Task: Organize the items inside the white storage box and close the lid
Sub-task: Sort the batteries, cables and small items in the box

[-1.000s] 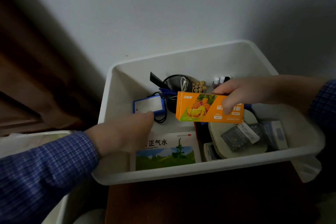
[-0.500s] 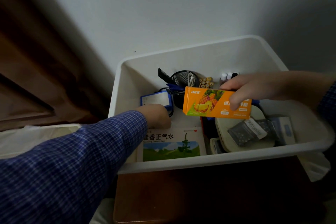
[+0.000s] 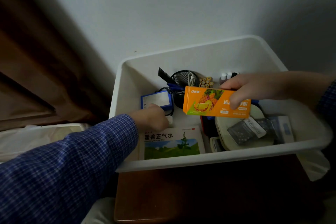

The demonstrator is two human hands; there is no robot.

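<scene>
Across the frame's lower right, the white storage box (image 3: 209,162) sits open. Right hand (image 3: 254,89) grips the orange carton (image 3: 216,103) above centre; lay it flat beside the green-pictured box (image 3: 172,143). Left hand (image 3: 151,118) pinches something small and white at centre.

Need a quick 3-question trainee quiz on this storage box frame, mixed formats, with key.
1. True or false: the right hand holds the orange box above the white storage box.
2. The left hand is nearest to: A) batteries B) blue device C) mesh cup
3. Fill in: the green-pictured medicine box lies against the box's ____ wall.

Key: 1 true; 2 B; 3 near.
</scene>
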